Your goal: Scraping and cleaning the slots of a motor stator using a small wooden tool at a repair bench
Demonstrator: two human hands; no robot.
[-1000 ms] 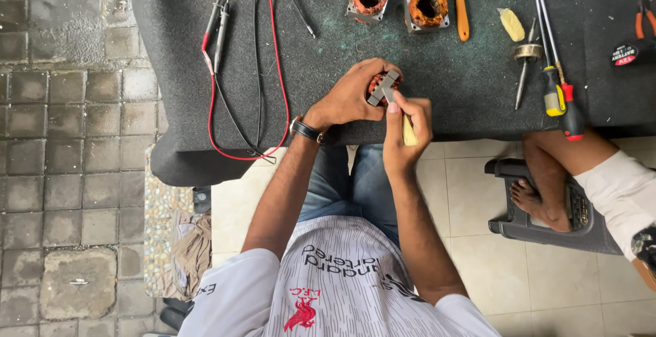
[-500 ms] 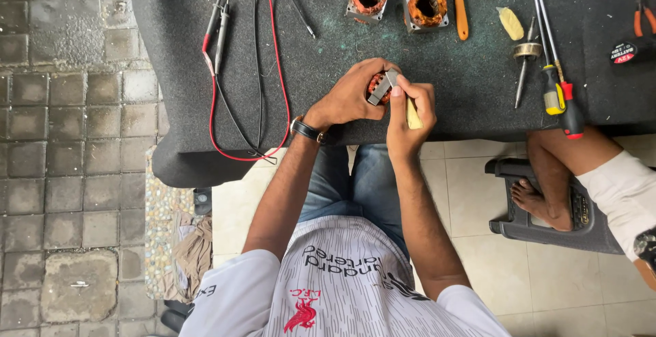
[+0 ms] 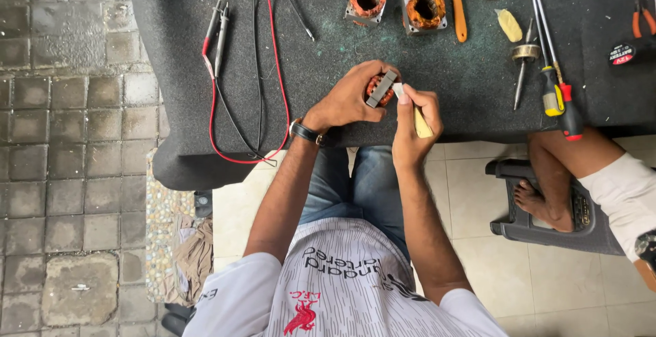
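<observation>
Two hands at work: both meet over the near edge of the counter (image 3: pixel 205 50), which is covered in dark felt-like matting.
Left hand: the left hand (image 3: pixel 352 98) is wrapped around a small motor stator (image 3: pixel 380 89) with copper-coloured windings, fingers curled shut on it, holding it just above the counter.
Right hand: the right hand (image 3: pixel 413 118) is pinched closed on a pale flat stick (image 3: pixel 418 117) (a slip of wood or insulating material, it seems), whose upper tip touches the stator.
Where the stator lies: between the two hands, cupped by the left and touched from the right by the stick's tip; it is not resting on the counter.
Progress: judging by this view, the work on the held stator is under way and not finished, since the stick is at the windings and the piece is in hand; how much of it is done cannot be told.
Others of the kind: two more wound stators (image 3: pixel 369 1) sit well apart at the far side of the counter.
Nearby: multimeter probes (image 3: pixel 217 26) with red and black leads lie to the left; a brush (image 3: pixel 456 5) and screwdrivers (image 3: pixel 550 84) lie to the right.
Another person: a bare leg (image 3: pixel 547 173) rests on a dark stool at the right.
</observation>
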